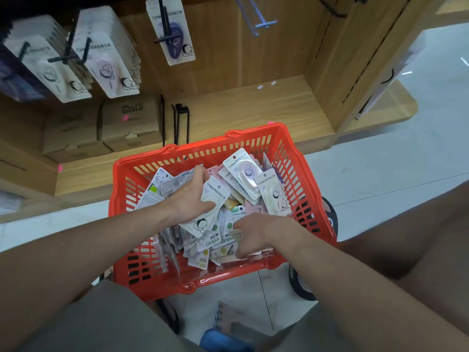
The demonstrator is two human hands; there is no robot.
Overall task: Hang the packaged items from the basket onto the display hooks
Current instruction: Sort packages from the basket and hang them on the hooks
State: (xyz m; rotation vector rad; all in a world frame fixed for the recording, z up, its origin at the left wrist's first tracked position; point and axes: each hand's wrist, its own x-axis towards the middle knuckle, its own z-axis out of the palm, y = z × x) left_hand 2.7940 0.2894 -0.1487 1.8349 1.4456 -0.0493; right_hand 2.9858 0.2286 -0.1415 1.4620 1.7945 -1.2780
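Note:
An orange plastic basket (286, 153) stands on the floor, full of several white carded packs. My left hand (190, 196) holds one white pack (212, 209) with a cartoon figure, thumb under it and fingers over its top edge. My right hand (251, 232) reaches down into the pile at the basket's near side, fingers curled among the packs (220, 240); what they grip is hidden. Above, black display hooks (166, 26) on the wooden panel carry similar packs: a single purple one (175, 39) and fuller rows at the left (106, 59).
An empty blue hook (258, 21) sticks out at the top right of the panel. Brown cardboard boxes (129, 123) and loose black hooks (180, 123) sit on the low wooden shelf behind the basket. My knees frame the basket on the pale tiled floor.

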